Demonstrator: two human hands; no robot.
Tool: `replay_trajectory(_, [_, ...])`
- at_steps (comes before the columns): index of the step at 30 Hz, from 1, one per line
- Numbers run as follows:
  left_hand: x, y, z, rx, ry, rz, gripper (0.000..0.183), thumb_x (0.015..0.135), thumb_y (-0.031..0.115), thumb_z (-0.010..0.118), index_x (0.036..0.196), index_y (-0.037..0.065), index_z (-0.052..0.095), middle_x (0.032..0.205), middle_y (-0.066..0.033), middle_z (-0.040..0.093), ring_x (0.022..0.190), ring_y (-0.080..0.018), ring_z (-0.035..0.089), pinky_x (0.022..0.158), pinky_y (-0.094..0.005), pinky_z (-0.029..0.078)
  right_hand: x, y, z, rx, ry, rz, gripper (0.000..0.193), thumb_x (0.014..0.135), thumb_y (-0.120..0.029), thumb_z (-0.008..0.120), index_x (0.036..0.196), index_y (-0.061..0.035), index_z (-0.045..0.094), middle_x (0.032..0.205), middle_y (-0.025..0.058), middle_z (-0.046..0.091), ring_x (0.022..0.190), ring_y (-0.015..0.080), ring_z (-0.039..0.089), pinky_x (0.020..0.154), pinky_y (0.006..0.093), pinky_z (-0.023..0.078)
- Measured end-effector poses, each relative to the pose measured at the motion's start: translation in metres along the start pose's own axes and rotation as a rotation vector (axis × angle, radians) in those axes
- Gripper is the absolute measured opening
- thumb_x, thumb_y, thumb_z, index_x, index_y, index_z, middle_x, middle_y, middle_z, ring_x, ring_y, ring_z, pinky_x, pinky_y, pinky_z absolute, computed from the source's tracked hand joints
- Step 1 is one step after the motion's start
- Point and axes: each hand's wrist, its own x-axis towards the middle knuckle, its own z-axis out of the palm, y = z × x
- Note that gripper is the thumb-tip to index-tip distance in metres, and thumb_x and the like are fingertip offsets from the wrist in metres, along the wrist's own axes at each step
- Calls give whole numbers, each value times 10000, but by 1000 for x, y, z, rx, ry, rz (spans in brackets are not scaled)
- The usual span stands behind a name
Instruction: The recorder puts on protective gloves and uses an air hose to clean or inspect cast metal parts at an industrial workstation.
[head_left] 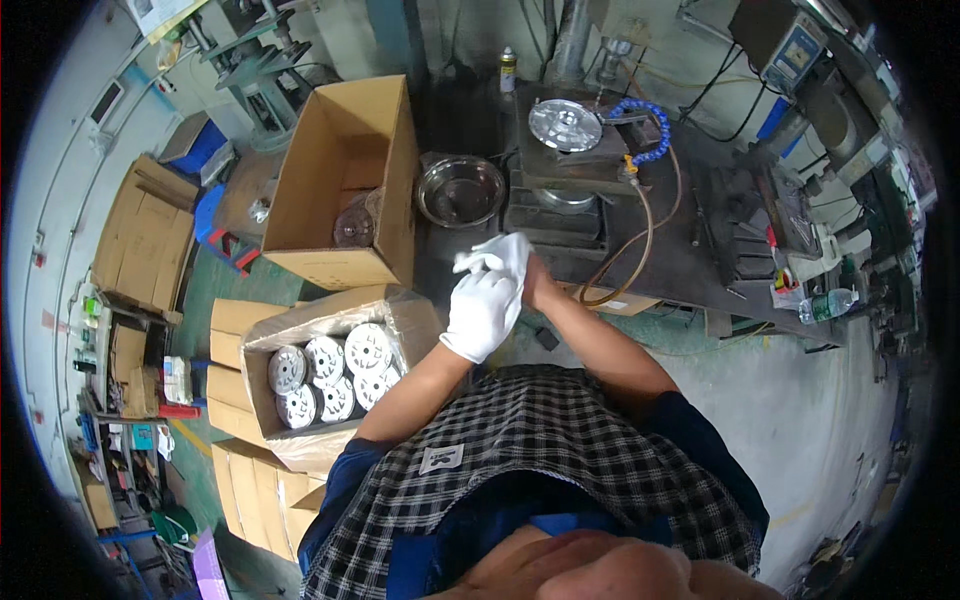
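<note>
My left hand (482,308) wears a white work glove and is raised in front of my body, next to my right hand. Its fingers are closed on a second white glove (513,256), bunched against my right hand (536,280). Bare skin shows at the right hand's wrist and heel, while the cloth and my left hand hide its fingers. Just beyond the hands is a shiny metal bowl (460,192) on the dark bench. To the left, an open carton (340,170) holds a few round metal parts (355,222).
Below that carton, a plastic-lined box (262,400) holds several silvery discs (368,348). On the bench, a metal disc (565,125) lies beside a blue segmented hose (662,130). A spray can (508,70) stands behind; a plastic bottle (828,306) is far right.
</note>
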Motion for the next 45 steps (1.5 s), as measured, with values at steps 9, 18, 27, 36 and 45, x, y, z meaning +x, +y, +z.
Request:
replay_trajectory(9, [15,28,-2,-160,-145,81,218,926,146,626,736,44,599,714,-165,600,669,-382,605,633,-481,489,22,14,-25,-168,133,89,381,982,-83,474,1336,-83,618,1148,171,726,948,233,703,931,320,518])
replay_trajectory(18, [31,53,-22,-150,-223,282,226,932,244,625,788,74,660,734,-145,646,658,-357,647,612,-470,515,15,26,-34,-385,106,-175,369,952,-164,519,1270,-250,685,954,55,721,937,289,674,875,388,527])
replay_trajectory(27, [33,57,-22,-184,-272,313,260,970,223,585,761,77,637,713,-138,617,654,-354,624,610,-468,506,20,-13,-37,891,367,334,736,885,-12,493,1589,-66,289,1513,176,494,1375,295,492,1040,317,436])
replay_trajectory(36, [57,67,-31,29,-260,513,108,792,146,633,711,74,633,656,-112,608,571,-295,612,517,-430,487,33,-75,-87,-53,521,-372,851,941,-233,634,1591,46,160,1672,224,131,1552,343,155,1250,438,129])
replay_trajectory(45, [71,68,-9,-1212,-97,-555,279,1027,292,619,1097,23,602,944,-10,632,806,-74,555,727,-255,473,15,-98,-133,2083,68,-234,713,938,-418,441,1562,-94,327,1641,162,252,1528,391,168,1236,582,118])
